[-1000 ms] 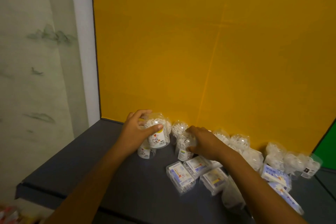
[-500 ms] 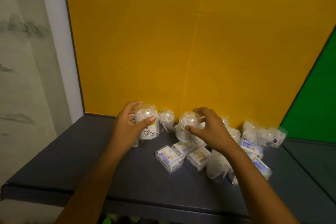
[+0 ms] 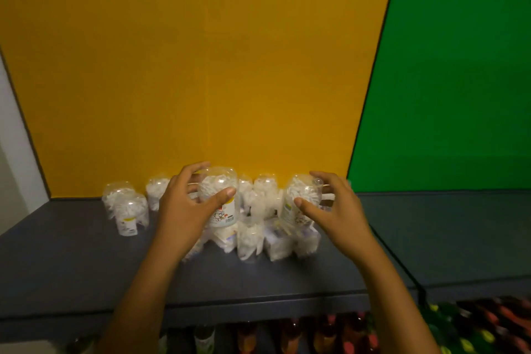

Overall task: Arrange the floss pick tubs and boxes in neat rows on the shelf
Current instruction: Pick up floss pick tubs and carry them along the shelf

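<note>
Head view: left hand (image 3: 184,210) and right hand (image 3: 336,210) each grasp a tub, now lifted above the boxes (image 3: 275,241) near the shelf's (image 3: 86,273) back edge for re-rowing.

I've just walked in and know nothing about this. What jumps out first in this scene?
Two bare hands at the middle of a dark shelf, each gripping a clear tub of white floss picks: the left hand holds the cartoon-labelled tub, the right hand a tilted tub. Behind them rises a big yellow panel, with a green panel to its right.
</note>
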Available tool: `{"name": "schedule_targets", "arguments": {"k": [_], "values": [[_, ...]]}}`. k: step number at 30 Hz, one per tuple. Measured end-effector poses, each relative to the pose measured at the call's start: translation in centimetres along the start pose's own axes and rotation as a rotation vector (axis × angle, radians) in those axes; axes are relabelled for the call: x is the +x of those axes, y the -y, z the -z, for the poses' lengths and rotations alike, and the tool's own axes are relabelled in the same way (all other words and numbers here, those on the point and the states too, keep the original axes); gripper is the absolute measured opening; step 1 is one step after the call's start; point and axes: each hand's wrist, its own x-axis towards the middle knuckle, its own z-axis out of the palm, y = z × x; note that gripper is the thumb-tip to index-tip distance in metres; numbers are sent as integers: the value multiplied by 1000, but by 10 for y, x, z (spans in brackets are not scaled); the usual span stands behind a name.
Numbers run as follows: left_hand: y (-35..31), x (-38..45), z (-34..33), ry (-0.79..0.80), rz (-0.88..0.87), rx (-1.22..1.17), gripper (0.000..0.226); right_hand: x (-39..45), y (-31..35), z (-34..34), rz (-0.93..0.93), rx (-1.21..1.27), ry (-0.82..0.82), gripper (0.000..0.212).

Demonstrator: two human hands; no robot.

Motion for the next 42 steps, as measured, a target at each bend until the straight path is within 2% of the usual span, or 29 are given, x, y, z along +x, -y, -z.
{"name": "schedule_targets", "arguments": {"k": [8, 19, 30, 42], "values": [[-59, -57, -94, 55, -18, -19, 58, -38, -40, 128, -9, -48, -28, 54], [-104, -88, -208, 116, -41, -46, 58, -56, -99, 250, -49, -155, -44, 55], [-95, -44, -326, 161, -53, -66, 56, -18, -182, 303, -87, -155, -75, 57], [-53, 41, -442, 148, -4, -41, 60, 102, -275, 312, -64, -164, -37, 57]]}}
